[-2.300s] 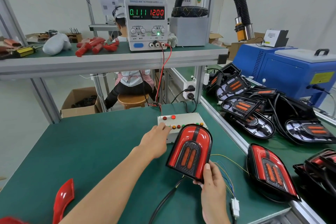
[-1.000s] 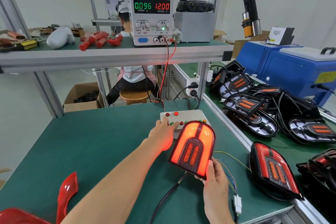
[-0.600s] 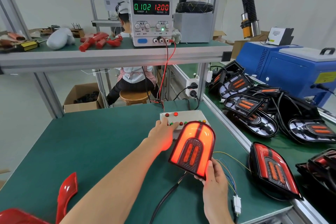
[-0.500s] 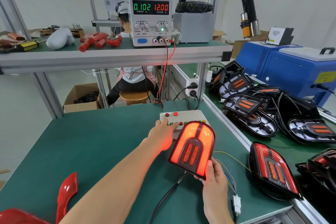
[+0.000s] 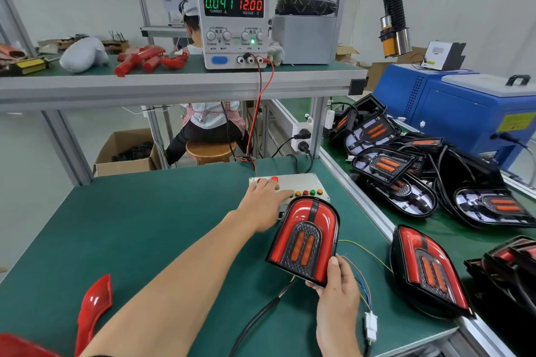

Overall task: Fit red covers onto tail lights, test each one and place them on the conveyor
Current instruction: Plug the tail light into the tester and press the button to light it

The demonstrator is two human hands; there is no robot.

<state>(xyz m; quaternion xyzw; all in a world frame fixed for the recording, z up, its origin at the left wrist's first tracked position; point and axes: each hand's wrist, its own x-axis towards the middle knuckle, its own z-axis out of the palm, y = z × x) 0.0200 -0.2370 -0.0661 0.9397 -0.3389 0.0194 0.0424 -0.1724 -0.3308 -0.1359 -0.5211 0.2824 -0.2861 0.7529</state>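
The right hand point(image 5: 338, 303) pinches the tail light point(image 5: 304, 243) upright by its lower edge, at five o'clock of the button box point(image 5: 290, 182). The left hand point(image 5: 262, 203), fingers straight, presses buttons. With so slight a grip the lamp could tip, or tug its wires point(image 5: 359, 275).

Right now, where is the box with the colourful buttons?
The button box sits on the green table, right of middle, just behind the held tail light, with the left hand resting on it.
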